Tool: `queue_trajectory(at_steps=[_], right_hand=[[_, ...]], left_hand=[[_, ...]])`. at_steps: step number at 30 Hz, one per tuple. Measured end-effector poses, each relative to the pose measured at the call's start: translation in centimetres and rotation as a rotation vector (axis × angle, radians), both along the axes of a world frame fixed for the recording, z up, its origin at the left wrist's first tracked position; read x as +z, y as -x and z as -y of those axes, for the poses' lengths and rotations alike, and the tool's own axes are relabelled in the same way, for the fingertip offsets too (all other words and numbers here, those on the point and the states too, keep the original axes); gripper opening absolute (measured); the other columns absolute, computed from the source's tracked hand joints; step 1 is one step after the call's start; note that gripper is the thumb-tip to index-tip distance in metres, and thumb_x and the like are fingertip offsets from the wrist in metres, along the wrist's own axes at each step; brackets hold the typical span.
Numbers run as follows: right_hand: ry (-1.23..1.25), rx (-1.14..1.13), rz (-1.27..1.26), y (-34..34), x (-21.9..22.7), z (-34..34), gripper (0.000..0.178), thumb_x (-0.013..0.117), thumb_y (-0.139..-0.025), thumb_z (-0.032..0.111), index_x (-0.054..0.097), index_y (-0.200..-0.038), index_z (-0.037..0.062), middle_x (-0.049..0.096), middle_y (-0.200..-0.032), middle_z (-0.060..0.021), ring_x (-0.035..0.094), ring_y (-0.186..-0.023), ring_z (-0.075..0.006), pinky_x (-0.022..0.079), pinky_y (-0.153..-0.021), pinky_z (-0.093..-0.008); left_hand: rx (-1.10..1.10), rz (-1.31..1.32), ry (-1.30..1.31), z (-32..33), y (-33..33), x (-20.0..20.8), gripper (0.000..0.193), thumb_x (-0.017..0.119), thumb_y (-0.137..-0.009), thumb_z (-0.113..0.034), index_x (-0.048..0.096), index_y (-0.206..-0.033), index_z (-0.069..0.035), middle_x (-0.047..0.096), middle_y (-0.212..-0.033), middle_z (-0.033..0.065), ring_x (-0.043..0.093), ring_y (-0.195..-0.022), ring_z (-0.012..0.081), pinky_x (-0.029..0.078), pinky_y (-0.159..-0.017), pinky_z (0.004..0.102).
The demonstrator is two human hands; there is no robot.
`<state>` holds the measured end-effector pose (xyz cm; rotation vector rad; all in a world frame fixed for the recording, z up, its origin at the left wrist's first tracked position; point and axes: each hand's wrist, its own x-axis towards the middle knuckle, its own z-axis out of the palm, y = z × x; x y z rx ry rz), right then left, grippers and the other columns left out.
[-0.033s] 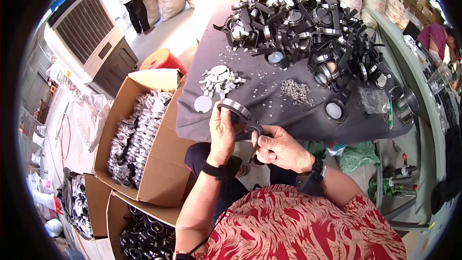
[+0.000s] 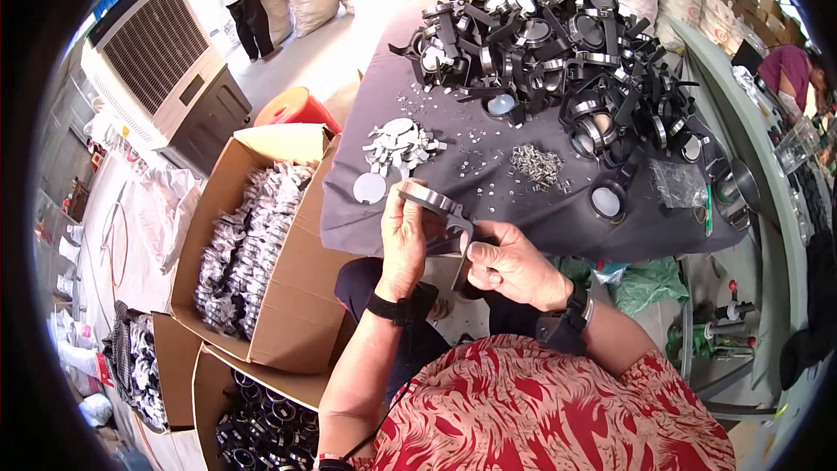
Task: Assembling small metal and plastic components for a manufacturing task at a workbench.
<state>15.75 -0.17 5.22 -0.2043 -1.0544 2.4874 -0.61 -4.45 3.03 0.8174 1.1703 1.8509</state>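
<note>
My left hand [image 2: 404,231] is closed around a round metal band [image 2: 423,197], gripping it by its left edge above the near edge of the table. A dark curved handle [image 2: 465,249] runs down from the band's right end and appears to meet it there. My right hand [image 2: 514,266] is closed on this handle, thumb on top, with some fingers hidden beneath. Just beyond my left hand lie a pale disc [image 2: 370,188] and a pile of white discs and tabs [image 2: 401,146]. Small metal clips [image 2: 538,166] form a heap farther right.
Black-handled round metal pieces [image 2: 532,44] pile up on the cloth-covered table [image 2: 475,196]. An open carton [image 2: 296,288] of wrapped parts stands left, with another box of black parts [image 2: 261,427] below. An air cooler [image 2: 157,44] stands far left. People work in the background.
The handle and my right hand have shifted slightly right and turned. The band has tilted, and its right end now sits close against the handle's top.
</note>
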Motion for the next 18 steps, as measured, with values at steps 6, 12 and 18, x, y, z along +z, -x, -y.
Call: queue_trajectory(at_steps=[6, 12, 18], right_hand=[[-0.763, -0.219, 0.463, 0.9, 0.7, -4.6, 0.017, 0.066, -0.084, 0.014, 0.059, -0.08, -0.0015, 0.053, -0.069, 0.0021, 0.047, -0.062, -0.0067, 0.043, -0.055, -0.0273], [-1.143, -0.048, 0.785, 2.4, 0.7, -8.0, 0.011, 0.057, -0.084, 0.008, 0.063, -0.079, -0.0004, 0.064, -0.065, -0.0061, 0.058, -0.06, -0.0121, 0.046, -0.06, -0.0275], [-1.464, -0.481, 0.845, 7.9, 0.5, -15.0, 0.017, 0.061, -0.08, 0.013, 0.065, -0.082, -0.0034, 0.065, -0.067, -0.0128, 0.062, -0.062, -0.0149, 0.049, -0.061, -0.0308]], left_hand=[[-0.148, 0.017, -0.014, 0.4, 0.4, 1.2, 0.055, 0.053, -0.091, -0.009, 0.03, -0.14, -0.009, 0.061, -0.093, 0.0115, 0.062, -0.074, 0.0157, 0.053, -0.066, 0.0276], [-0.125, -0.288, 0.13, -2.7, 0.2, -2.0, 0.043, 0.063, -0.084, -0.003, 0.05, -0.124, -0.002, 0.058, -0.072, 0.0004, 0.052, -0.06, 0.0054, 0.043, -0.051, 0.0206], [-0.06, -0.243, 0.088, -2.7, -0.4, -1.8, 0.045, 0.064, -0.082, -0.002, 0.05, -0.125, -0.003, 0.06, -0.073, 0.0017, 0.051, -0.058, 0.0047, 0.042, -0.05, 0.0202]])
